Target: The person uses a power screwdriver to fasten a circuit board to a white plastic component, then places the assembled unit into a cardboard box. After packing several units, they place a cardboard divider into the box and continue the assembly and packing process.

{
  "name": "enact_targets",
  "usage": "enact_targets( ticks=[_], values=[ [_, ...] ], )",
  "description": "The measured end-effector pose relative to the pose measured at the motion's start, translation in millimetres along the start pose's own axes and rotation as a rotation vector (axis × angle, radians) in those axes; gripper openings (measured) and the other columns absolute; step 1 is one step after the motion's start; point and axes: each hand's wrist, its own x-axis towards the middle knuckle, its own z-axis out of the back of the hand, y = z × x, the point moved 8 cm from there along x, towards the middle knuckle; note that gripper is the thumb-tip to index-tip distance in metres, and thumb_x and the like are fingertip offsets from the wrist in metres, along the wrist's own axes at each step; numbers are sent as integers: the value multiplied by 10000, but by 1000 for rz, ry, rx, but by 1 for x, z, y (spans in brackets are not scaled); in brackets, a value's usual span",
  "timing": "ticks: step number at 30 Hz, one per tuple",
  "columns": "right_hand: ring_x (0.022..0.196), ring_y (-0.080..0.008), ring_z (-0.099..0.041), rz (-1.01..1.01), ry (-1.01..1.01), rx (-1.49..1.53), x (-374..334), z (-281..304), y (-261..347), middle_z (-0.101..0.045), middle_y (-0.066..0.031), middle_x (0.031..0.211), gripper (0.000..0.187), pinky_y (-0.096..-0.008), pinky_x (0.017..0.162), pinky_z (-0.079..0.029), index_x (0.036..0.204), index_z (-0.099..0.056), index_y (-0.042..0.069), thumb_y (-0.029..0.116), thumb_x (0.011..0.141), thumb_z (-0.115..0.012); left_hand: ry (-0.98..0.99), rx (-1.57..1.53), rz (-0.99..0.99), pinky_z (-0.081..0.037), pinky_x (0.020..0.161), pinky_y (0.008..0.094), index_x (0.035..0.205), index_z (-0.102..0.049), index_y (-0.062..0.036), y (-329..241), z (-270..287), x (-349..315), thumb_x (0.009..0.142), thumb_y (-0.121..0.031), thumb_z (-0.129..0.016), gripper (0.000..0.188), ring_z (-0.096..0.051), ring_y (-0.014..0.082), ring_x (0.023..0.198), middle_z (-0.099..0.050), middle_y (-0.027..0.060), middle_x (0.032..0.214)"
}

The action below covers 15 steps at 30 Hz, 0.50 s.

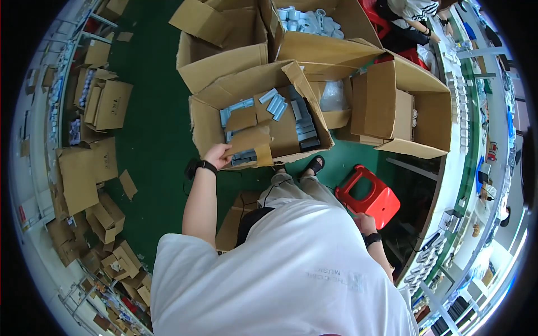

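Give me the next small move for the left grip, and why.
Probably lift the brown cardboard sheet a little: the left grip appears to pinch its edge, and light-blue pieces show around it inside the open box.

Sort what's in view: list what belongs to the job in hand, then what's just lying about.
Seemingly in the job:
cardboard sheet, held in the left hand
box under it
blue bars and dark bars inside

Seemingly just lying about:
red stool, near the right hand
box of pale parts
cartons along the left
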Motion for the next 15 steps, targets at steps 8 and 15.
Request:
enact_targets(
  ticks=[8,15],
  values=[
    [888,-159,-623,471,158,77,-98,-78,192,-656,-76,972,306,-276,789,-500,1146,-580,26,240,934,-526,122,-144,-388,-472,735,262,1302,-439,-11,-33,-66,-201,922,-131,-550,414,-595,165,853,-624,83,1018],
    [972,-142,-599,858,391,270,-232,-128,307,-631,-89,1092,322,-286,854,-487,1194,-539,-39,149,934,-544,483,327,-997,-442,886,255,1401,-298,32,-39,-273,-283,940,-93,-533,532,-569,142,1028,-581,91,1183]
  ],
)
